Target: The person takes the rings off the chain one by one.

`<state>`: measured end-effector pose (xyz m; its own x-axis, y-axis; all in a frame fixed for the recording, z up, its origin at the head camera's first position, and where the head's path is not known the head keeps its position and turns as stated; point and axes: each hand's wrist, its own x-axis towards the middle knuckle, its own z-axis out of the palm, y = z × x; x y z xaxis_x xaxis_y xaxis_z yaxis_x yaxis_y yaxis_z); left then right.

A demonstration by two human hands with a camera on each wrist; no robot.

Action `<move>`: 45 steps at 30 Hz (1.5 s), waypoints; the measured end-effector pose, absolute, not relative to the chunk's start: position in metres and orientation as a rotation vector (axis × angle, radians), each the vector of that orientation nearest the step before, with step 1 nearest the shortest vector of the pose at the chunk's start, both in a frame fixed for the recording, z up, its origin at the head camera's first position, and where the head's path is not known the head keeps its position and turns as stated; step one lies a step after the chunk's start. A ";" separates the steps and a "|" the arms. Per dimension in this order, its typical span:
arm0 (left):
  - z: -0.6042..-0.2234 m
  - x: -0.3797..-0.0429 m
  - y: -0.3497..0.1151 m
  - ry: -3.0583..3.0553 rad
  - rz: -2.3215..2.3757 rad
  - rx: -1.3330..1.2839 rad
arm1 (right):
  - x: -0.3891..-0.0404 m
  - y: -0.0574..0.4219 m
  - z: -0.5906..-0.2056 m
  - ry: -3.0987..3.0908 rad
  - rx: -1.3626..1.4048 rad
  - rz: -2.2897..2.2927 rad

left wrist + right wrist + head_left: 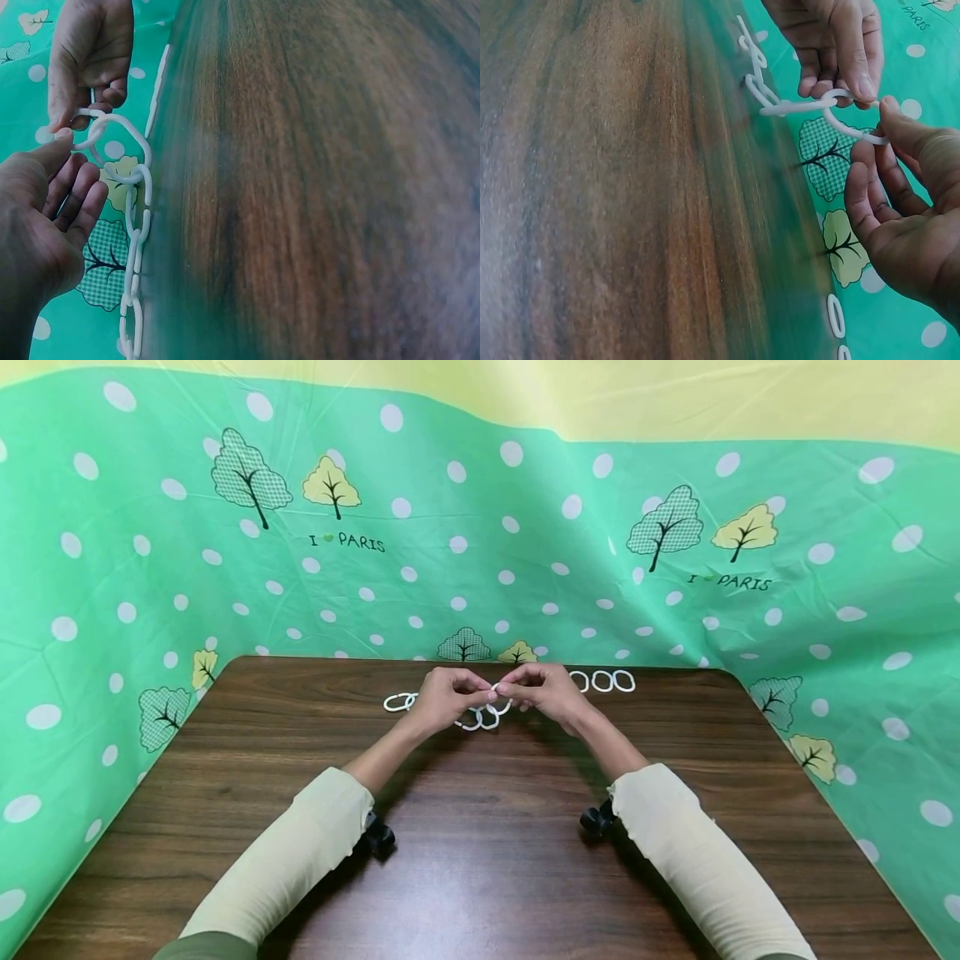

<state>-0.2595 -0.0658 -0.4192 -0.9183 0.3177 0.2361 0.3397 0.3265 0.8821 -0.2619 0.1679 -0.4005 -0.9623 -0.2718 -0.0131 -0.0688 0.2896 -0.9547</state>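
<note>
Cream sleeves point(712, 860) come closest, reaching in from the near left and near right, each with a small black device point(380, 839) at the inner side of its cuff. Between the two hands, toward the far edge and around the middle, is a white link point(841, 129), an oval loop held up off the surface. It hooks through the end link point(799, 107) of a white chain point(135, 238), which slopes down to the left, passes partly behind the left hand and shows again beyond it. Whether the held loop is fully closed cannot be told, since fingertips cover part of it. The left hand point(444, 700) pinches one part of the loop between thumb and finger; the right hand point(551, 693) pinches it on the other side, its remaining fingers curved. Just to the right of the right hand, loose white rings point(613, 680) lie in a row along the far edge. Everything sits over a dark wood-grain table point(465, 877). Around its far, left and right sides hangs a green dotted cloth point(450, 577), printed with trees and "PARIS" lettering, yellow along the top.
</note>
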 end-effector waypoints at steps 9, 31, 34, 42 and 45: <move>-0.422 -0.258 -0.071 -2.556 -1.688 -0.616 | -0.261 0.172 -0.404 2.355 -0.279 -1.771; -0.422 -0.252 -0.077 -2.582 -1.693 -0.620 | -0.259 0.170 -0.407 2.214 -0.219 -1.928; -0.423 -0.252 -0.077 -2.591 -1.664 -0.644 | -0.258 0.169 -0.407 2.172 -0.187 -1.966; -0.425 -0.250 -0.075 -2.589 -1.654 -0.690 | -0.255 0.166 -0.408 2.100 -0.118 -2.003; -0.425 -0.249 -0.074 -2.593 -1.634 -0.704 | -0.254 0.165 -0.409 2.082 -0.108 -2.012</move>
<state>-0.2487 -0.0739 -0.4249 -0.8997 0.3709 0.2301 0.3675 0.3595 0.8577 -0.2545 0.1651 -0.4085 -0.9676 -0.2207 -0.1230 0.1154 0.0472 -0.9922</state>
